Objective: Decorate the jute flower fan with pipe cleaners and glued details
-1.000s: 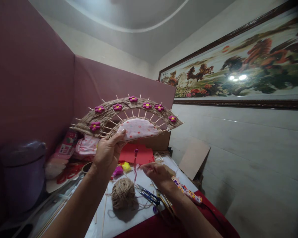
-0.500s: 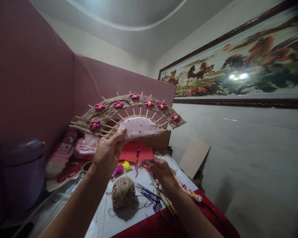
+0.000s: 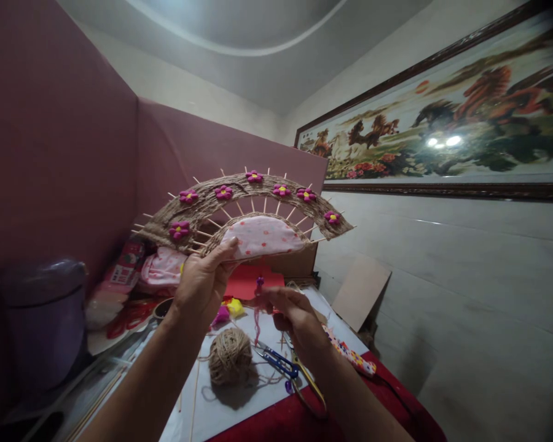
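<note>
Your left hand (image 3: 200,285) is clamped on the lower left edge of the jute fan (image 3: 258,183), thumb pressed flat on the pink cloth half-round (image 3: 262,236) at its centre, the other fingers hidden behind. That's a firm, closed grip, and it carries the whole piece up at chest height. Your right hand (image 3: 295,316) is lower, fingertips bunched close together right at the red tassel thread (image 3: 257,319), just beside the purple bead (image 3: 259,282). The blur there hides whether they actually nip the thread or only touch it, so I can't tell. The relation that counts: the thread hangs straight down from the middle of the fan's bottom edge, so it lies just left of your right fingertips and just right of your left wrist, with your right hand the nearer one. The fan's long axis runs left to right, tipped slightly down on the left. Pink flowers (image 3: 223,192) dot the arch and skewer tips (image 3: 221,172) poke out past the rim. Beneath your hands, the twine ball (image 3: 229,355) sits on the white sheet (image 3: 221,411). The blue scissors (image 3: 279,362) lie just right of it, close under your right wrist, and a spotted strip (image 3: 350,356) is on the far side of that wrist. Red paper (image 3: 239,283) lies behind the thread, and red cloth (image 3: 276,426) is at the table's near edge. Farther out there's a purple bin (image 3: 41,319) at left, cardboard (image 3: 359,291) leaning on the wall, and the horse painting (image 3: 442,123) above.
</note>
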Demonstrator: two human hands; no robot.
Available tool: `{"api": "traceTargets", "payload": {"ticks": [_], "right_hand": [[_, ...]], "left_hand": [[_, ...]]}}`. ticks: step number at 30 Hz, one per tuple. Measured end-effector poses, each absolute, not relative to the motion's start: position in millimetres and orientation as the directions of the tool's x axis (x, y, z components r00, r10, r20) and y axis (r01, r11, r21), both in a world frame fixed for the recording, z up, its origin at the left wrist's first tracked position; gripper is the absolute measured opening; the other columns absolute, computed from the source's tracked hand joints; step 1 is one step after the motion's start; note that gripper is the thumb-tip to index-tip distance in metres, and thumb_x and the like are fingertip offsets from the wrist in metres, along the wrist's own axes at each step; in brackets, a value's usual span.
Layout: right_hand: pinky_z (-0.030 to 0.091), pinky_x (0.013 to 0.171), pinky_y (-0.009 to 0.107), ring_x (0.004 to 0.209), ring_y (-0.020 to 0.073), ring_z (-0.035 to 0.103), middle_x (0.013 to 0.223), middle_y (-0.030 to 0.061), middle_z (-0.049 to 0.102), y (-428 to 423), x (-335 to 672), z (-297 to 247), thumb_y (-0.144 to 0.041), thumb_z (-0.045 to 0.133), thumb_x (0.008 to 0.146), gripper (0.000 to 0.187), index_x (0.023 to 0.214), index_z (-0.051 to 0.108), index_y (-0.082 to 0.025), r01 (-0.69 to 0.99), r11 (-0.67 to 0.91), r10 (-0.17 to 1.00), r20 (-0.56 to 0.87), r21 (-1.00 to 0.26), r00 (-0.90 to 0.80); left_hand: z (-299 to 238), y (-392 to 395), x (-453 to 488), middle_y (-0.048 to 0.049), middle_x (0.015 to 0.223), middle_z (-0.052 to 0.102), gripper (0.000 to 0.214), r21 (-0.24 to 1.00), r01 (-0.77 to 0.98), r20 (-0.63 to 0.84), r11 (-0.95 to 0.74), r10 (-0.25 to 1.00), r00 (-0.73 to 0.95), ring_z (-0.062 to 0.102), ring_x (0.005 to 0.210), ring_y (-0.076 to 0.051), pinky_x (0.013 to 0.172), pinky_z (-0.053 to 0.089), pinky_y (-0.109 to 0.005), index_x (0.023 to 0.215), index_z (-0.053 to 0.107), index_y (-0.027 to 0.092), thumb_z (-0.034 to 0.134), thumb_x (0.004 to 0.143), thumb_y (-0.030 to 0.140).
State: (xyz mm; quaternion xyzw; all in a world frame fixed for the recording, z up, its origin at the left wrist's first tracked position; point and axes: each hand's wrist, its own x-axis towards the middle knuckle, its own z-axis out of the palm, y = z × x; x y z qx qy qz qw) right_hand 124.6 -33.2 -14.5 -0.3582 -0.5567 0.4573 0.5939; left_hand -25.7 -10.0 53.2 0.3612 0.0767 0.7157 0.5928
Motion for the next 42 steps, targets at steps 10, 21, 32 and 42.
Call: {"api": "traceTargets", "payload": {"ticks": [10,21,32,42], "right_hand": [[0.019,0.046,0.021,0.048,0.0057,0.031,0.072,0.0010,0.066,-34.4,120.6,-11.1,-0.023,0.062,0.066,0.022,0.085,0.072,-0.019,-0.132,0.290,0.955,0.296,-0.948,-0.027],[0.022,0.042,0.017,0.061,0.0076,0.041,0.086,0.0038,0.061,-32.5,135.9,-11.1,-0.045,0.066,0.071,0.030,0.085,0.069,-0.019,-0.219,0.317,0.946,0.293,-0.923,0.138],[0.012,0.037,0.017,0.045,0.0042,0.025,0.058,-0.0020,0.047,-24.3,129.4,26.4,-0.063,0.064,0.065,0.049,0.064,0.056,-0.015,-0.420,0.529,0.830,0.552,-0.738,0.075],[0.014,0.036,0.019,0.038,0.0034,0.023,0.045,-0.0072,0.037,-27.5,112.1,38.4,-0.043,0.067,0.070,0.036,0.057,0.045,-0.018,-0.458,0.503,0.838,0.542,-0.733,0.053]], "left_hand": [[54.4,-11.7,-25.2,-0.0095,0.080,0.073,0.015,0.527,-0.793,0.468,-0.304,0.883,-0.028,0.068,0.074,-0.018,0.071,0.057,-0.027,0.079,0.068,0.006,0.070,0.064,0.006],[52.6,-5.5,-25.5,-0.0091,0.078,0.073,0.012,0.532,-0.799,0.438,-0.281,0.899,-0.024,0.068,0.073,-0.018,0.070,0.057,-0.026,0.078,0.069,0.007,0.069,0.066,0.006],[50.9,-6.6,-27.3,-0.0087,0.089,0.072,0.014,0.545,-0.798,0.505,-0.257,0.861,0.068,0.066,0.086,-0.019,0.077,0.054,-0.027,0.083,0.070,0.009,0.065,0.070,0.010],[53.7,-12.9,-27.2,-0.0099,0.093,0.071,0.015,0.561,-0.781,0.510,-0.274,0.858,0.066,0.059,0.103,-0.025,0.086,0.049,-0.032,0.084,0.071,0.010,0.064,0.071,0.013]]}}
